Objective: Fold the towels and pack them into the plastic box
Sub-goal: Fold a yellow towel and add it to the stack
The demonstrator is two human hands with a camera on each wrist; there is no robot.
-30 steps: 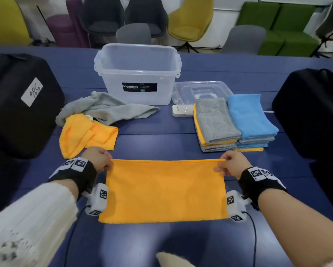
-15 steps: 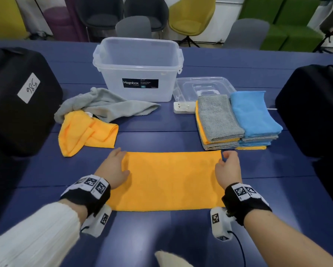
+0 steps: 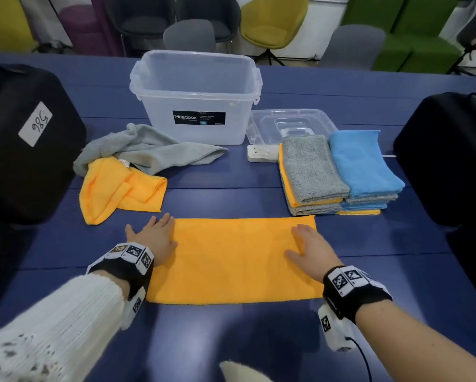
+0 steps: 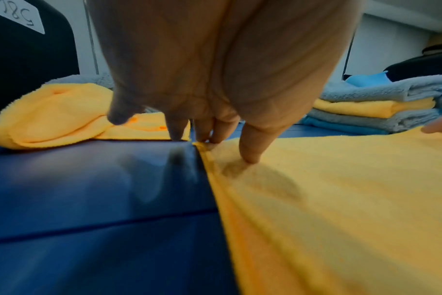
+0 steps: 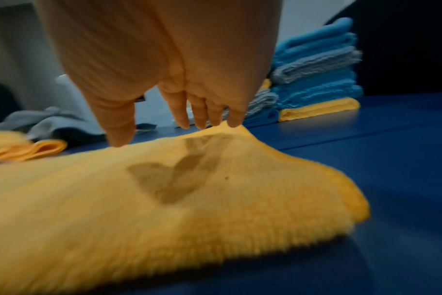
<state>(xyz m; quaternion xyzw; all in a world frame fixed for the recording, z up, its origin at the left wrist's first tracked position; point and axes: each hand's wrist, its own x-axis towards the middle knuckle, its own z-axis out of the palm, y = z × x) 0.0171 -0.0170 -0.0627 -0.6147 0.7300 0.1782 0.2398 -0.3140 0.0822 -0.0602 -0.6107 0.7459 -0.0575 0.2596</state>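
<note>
An orange towel (image 3: 237, 257) (image 4: 341, 199) (image 5: 164, 199), folded into a long strip, lies flat on the blue table in front of me. My left hand (image 3: 155, 238) (image 4: 215, 99) rests flat on its left end with straight fingers, partly on the table. My right hand (image 3: 308, 249) (image 5: 177, 79) lies flat on its right end, fingers spread. Behind stands the clear plastic box (image 3: 195, 97), with nothing seen in it. To the right sit two stacks of folded towels (image 3: 338, 172) (image 4: 381, 105) (image 5: 316, 79), grey and blue on top.
A crumpled orange towel (image 3: 121, 186) (image 4: 50, 115) and a grey towel (image 3: 148, 150) (image 5: 50, 121) lie at the left. The box lid (image 3: 289, 122) and a white power strip (image 3: 261, 157) lie behind the stacks. Black bags (image 3: 25, 139) flank both table sides (image 3: 449, 158).
Both hands let go of the towel's far corners after laying the fold down, and now lie flat on the towel's two ends.
</note>
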